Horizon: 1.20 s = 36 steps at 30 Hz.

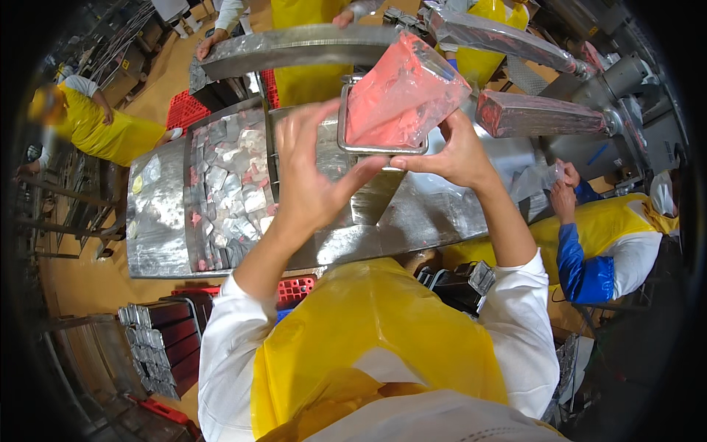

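Observation:
A tall rectangular metal mould [379, 199] stands in front of me, its rimmed mouth facing up. A clear plastic bag of pink ground meat [398, 96] fills the mouth, and its loose upper part leans to the right. My right hand [458, 153] grips the mould's right side near the rim, thumb along the near edge and fingers partly hidden by the bag. My left hand [305, 166] is beside the mould's left side, fingers spread and slightly blurred. Its thumb reaches toward the near rim; I cannot tell whether it touches.
A steel table [434, 210] carries a recessed section of scraps and small metal pieces [236, 177] at left. Across it a co-worker handles a long metal mould [294, 48]. Bagged pink tubes [541, 114] extend from machinery at right, near another co-worker's hands [565, 188]. Stacked moulds [158, 346] stand lower left.

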Tool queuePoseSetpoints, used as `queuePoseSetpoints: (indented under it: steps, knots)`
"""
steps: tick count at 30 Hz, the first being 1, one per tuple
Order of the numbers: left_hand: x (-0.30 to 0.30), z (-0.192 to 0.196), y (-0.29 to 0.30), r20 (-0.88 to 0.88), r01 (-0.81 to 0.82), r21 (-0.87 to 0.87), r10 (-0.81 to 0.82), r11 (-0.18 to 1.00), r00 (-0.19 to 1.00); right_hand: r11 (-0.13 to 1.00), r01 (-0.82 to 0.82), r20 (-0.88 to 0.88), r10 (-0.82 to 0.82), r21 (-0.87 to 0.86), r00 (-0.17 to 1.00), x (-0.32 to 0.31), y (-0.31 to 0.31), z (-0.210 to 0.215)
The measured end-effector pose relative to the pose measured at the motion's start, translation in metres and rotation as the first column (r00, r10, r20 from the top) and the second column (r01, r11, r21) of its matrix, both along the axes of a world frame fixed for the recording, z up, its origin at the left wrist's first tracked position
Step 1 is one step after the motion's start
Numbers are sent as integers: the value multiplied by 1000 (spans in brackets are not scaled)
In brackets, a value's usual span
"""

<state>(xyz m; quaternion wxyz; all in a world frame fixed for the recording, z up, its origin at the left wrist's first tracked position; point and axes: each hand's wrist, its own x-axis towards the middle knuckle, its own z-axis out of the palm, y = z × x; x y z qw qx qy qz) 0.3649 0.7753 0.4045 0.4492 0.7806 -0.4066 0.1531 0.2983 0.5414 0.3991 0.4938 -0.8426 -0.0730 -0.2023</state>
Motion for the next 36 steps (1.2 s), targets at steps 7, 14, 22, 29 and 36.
queuePoseSetpoints:
  steps: [7, 14, 22, 29, 36]
  knots:
    - [27, 58, -87, -450, 212, -27, -201, 977, 870, 989, 58, 72, -49, -139, 996, -16, -13, 8]
    - [37, 88, -82, -155, 652, 127, -634, 748, 758, 971, 65, 279, 2, -231, 960, 13, -10, 6]
    - [158, 19, -113, -321, 666, 173, -598, 725, 734, 721, 632, 564, -407, -284, 719, 35, 30, 18]
    - [141, -2, -91, -267, 427, -772, -850, 471, 455, 647, 253, 152, -210, -719, 966, 37, 64, 46]
    - [115, -78, -20, -909, -22, -385, -384, 922, -165, 642, 71, -137, -269, -764, 953, 42, 66, 64]
